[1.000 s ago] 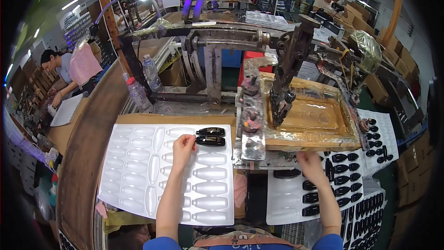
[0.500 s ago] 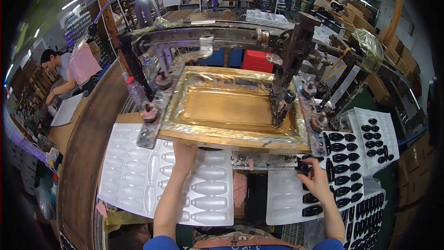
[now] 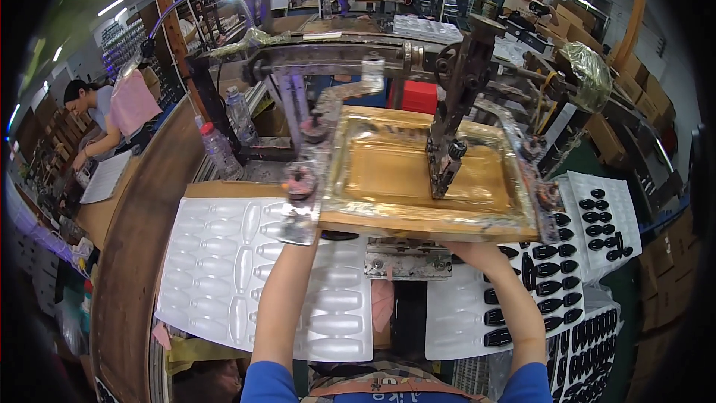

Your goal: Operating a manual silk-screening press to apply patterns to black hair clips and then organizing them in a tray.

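We are reaching over a white tray (image 3: 339,325) on the left and black bottles (image 3: 548,288) on the right, the wooden frame (image 3: 425,222) mostly hiding our left hand (image 3: 302,247) and right hand (image 3: 468,251), so we cannot tell their opening or grip, a red box (image 3: 418,95) sitting beyond.

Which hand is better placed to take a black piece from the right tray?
Probably the right hand: its forearm crosses that tray, near black pieces; the left forearm crosses the left tray.
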`<state>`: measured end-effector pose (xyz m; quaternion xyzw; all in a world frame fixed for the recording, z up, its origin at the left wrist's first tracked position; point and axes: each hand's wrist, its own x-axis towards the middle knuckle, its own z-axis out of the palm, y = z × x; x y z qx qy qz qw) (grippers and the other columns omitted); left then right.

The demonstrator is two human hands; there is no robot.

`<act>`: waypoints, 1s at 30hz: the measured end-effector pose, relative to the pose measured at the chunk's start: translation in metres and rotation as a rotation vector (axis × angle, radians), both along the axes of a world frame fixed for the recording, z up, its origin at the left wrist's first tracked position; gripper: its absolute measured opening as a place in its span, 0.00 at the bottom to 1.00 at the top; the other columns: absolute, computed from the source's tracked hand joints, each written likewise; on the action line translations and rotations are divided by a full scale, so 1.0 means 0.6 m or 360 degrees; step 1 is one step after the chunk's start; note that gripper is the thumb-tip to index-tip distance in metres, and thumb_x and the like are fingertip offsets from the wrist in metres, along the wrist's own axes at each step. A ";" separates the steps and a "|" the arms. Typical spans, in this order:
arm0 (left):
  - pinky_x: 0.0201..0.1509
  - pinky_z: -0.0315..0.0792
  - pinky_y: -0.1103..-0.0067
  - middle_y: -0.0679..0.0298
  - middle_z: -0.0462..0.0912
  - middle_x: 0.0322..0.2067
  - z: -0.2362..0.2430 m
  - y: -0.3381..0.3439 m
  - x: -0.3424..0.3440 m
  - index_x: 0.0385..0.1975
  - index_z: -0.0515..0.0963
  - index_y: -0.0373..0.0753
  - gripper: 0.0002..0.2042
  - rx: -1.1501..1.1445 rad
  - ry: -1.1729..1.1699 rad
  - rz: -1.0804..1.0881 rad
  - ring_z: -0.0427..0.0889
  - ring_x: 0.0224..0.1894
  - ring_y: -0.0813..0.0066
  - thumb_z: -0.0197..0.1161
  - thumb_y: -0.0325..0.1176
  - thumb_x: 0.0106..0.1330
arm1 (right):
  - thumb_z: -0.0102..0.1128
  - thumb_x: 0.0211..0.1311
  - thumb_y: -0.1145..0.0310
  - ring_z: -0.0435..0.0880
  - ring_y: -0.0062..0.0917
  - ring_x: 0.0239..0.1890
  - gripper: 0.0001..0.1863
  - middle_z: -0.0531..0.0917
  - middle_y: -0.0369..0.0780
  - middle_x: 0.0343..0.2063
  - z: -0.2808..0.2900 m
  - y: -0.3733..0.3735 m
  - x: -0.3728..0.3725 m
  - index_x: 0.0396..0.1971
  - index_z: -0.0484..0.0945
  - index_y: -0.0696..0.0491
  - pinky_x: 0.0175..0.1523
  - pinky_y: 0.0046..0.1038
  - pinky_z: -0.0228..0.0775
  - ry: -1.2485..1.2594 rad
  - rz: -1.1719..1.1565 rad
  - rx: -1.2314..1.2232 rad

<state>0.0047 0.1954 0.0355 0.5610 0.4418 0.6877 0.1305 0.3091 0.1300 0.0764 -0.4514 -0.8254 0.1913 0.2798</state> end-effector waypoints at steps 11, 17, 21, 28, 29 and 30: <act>0.30 0.68 0.87 0.67 0.76 0.24 -0.089 -0.134 -0.039 0.30 0.74 0.31 0.06 -0.0766 -0.0455 -0.0263 0.73 0.25 0.84 0.55 0.27 0.59 | 0.55 0.51 0.62 0.71 0.43 0.44 0.20 0.75 0.49 0.39 -0.049 -0.024 0.089 0.41 0.71 0.59 0.49 0.35 0.62 0.0140 -0.0461 -0.0016; 0.29 0.68 0.81 0.59 0.76 0.21 -0.120 -0.156 -0.017 0.27 0.74 0.30 0.06 -0.1059 0.0009 0.0065 0.74 0.22 0.74 0.55 0.27 0.56 | 0.58 0.43 0.66 0.73 0.44 0.40 0.20 0.75 0.51 0.35 -0.095 -0.045 0.071 0.39 0.71 0.58 0.44 0.37 0.66 -0.0742 -0.0324 -0.0156; 0.33 0.67 0.71 0.52 0.74 0.23 -0.109 -0.170 -0.021 0.24 0.72 0.30 0.06 -0.1054 0.0735 0.0373 0.73 0.29 0.56 0.57 0.27 0.52 | 0.61 0.38 0.68 0.74 0.46 0.33 0.18 0.75 0.49 0.29 -0.097 -0.046 0.072 0.32 0.70 0.60 0.39 0.37 0.68 -0.0540 -0.0466 0.0007; 0.43 0.65 0.69 0.52 0.74 0.33 0.014 -0.149 0.020 0.35 0.72 0.33 0.10 -0.0356 0.0664 0.0277 0.71 0.40 0.54 0.55 0.28 0.53 | 0.64 0.43 0.68 0.71 0.21 0.17 0.25 0.76 0.42 0.27 -0.021 -0.084 0.126 0.43 0.67 0.57 0.25 0.20 0.65 0.0046 -0.0690 -0.0327; 0.44 0.65 0.69 0.52 0.74 0.34 0.027 -0.138 0.030 0.37 0.72 0.34 0.11 -0.0451 0.0561 0.0034 0.71 0.41 0.55 0.54 0.28 0.53 | 0.64 0.42 0.72 0.66 0.14 0.17 0.28 0.75 0.41 0.35 -0.014 -0.088 0.129 0.47 0.65 0.57 0.26 0.16 0.64 0.0397 -0.0580 -0.0254; 0.45 0.65 0.69 0.51 0.74 0.36 0.039 -0.127 0.040 0.39 0.71 0.34 0.12 -0.0541 0.0459 -0.0201 0.72 0.42 0.57 0.53 0.28 0.54 | 0.65 0.40 0.73 0.71 0.16 0.24 0.31 0.72 0.40 0.42 -0.005 -0.089 0.136 0.49 0.64 0.56 0.28 0.16 0.65 0.0492 -0.0554 -0.0269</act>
